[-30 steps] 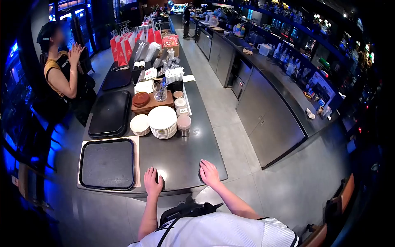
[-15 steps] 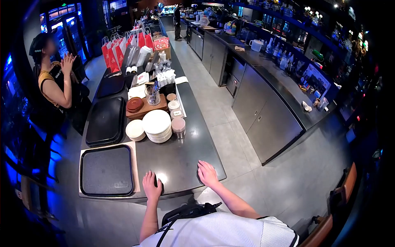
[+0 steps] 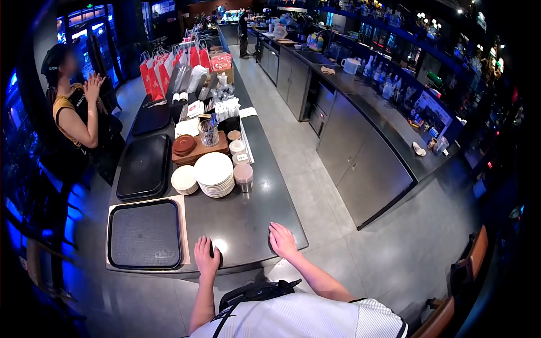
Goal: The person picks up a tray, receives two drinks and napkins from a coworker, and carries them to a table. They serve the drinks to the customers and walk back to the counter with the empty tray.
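Note:
Both my hands rest on the near end of a dark counter (image 3: 248, 217). My left hand (image 3: 207, 256) lies palm down by the front edge, fingers stretched out and holding nothing. Left of it is a black tray (image 3: 144, 234) on a pale board, apart from the hand. My right hand (image 3: 283, 240) lies near the right corner with its fingers extended, also without anything in it. Beyond the hands stand a stack of white plates (image 3: 214, 172), a smaller stack of white plates (image 3: 183, 178) and a lidded clear container (image 3: 243, 177).
More black trays (image 3: 144, 166) lie along the counter's left side. Farther back are a glass with utensils (image 3: 209, 135) and red-and-white paper bags (image 3: 153, 76). A person (image 3: 79, 107) stands at left with hands together. Across the aisle runs a metal cabinet (image 3: 366, 160); chairs (image 3: 470, 253) are at right.
The view has shifted very slightly. My hands stay on the counter in the same places, and nothing has been picked up or moved.

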A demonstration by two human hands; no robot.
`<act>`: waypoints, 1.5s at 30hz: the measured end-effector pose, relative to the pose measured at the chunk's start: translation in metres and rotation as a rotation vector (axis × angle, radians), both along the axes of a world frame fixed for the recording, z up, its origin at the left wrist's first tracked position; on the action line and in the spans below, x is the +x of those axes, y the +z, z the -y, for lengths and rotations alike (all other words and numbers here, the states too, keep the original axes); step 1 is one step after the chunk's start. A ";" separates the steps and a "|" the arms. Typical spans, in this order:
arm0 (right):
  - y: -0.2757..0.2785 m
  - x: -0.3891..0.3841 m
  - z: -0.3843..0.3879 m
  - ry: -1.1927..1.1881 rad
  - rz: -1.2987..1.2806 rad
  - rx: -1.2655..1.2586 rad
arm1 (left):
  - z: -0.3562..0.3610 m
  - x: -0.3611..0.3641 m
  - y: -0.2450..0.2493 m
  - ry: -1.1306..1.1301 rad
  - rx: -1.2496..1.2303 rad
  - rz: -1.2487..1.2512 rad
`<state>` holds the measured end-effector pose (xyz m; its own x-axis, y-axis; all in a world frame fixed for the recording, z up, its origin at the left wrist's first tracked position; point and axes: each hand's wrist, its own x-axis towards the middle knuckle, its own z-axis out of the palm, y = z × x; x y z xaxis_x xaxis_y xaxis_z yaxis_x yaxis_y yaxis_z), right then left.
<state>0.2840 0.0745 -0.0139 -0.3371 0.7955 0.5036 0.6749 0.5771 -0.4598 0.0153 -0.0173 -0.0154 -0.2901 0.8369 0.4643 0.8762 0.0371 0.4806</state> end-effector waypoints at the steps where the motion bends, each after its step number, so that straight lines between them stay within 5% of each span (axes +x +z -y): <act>1: 0.001 0.000 0.000 -0.007 0.000 -0.002 | 0.000 0.000 0.001 -0.007 -0.002 0.000; 45: 0.003 0.008 -0.003 0.039 0.065 -0.044 | -0.004 0.003 -0.002 0.003 -0.014 -0.004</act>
